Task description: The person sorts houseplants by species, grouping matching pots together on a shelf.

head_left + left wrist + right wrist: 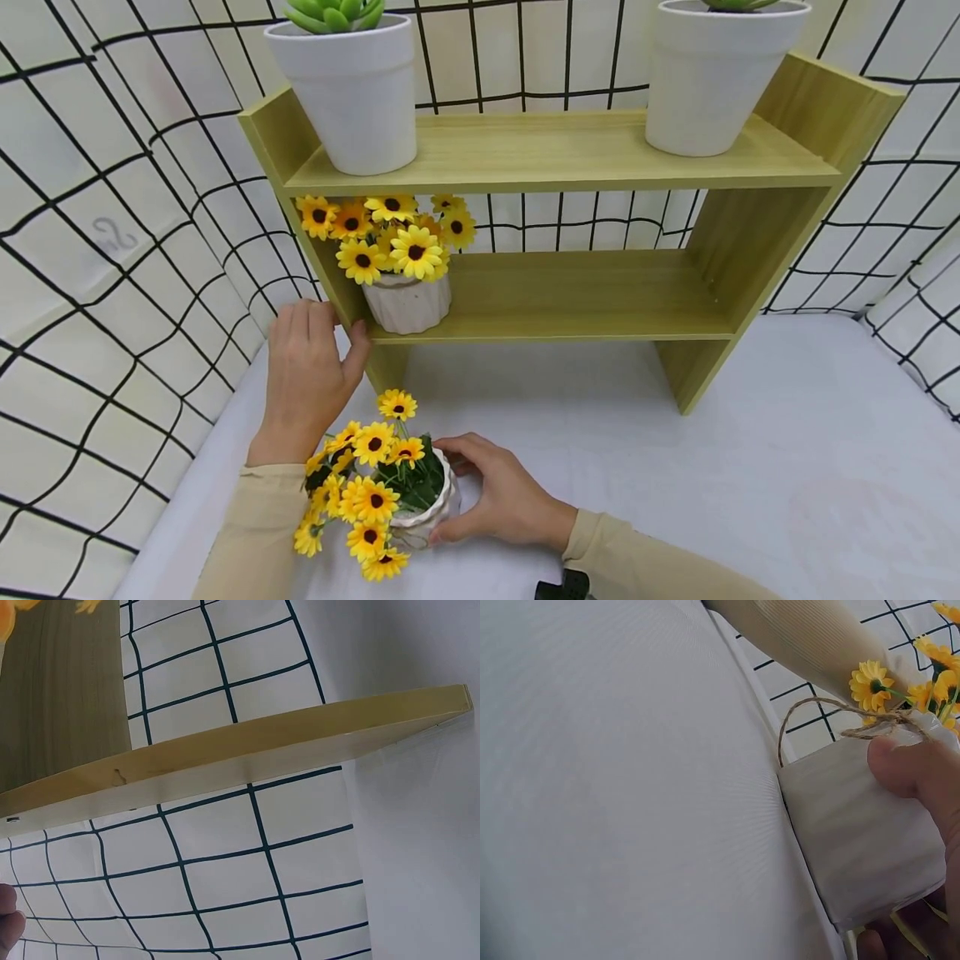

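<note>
My right hand (498, 492) holds a white pot (438, 508) of yellow artificial daisies (372, 442) by its side, thumb on the near side and fingers on the far side. In the right wrist view the thumb presses the pot (862, 832) just below its twine bow (881, 724), and the pot leans over at the white cloth. My left hand (307, 367) grips the front edge of the wooden shelf's left side panel (322, 267), thumb at the front. In the left wrist view only fingertips (7, 919) show, outside the panel (247, 746).
A second potted daisy (408, 304) stands on the middle board, at its left end. Two white pots with green succulents, one left (352, 100) and one right (712, 83), stand on the top board. Black wire grid (172, 192) surrounds the white cloth (787, 467).
</note>
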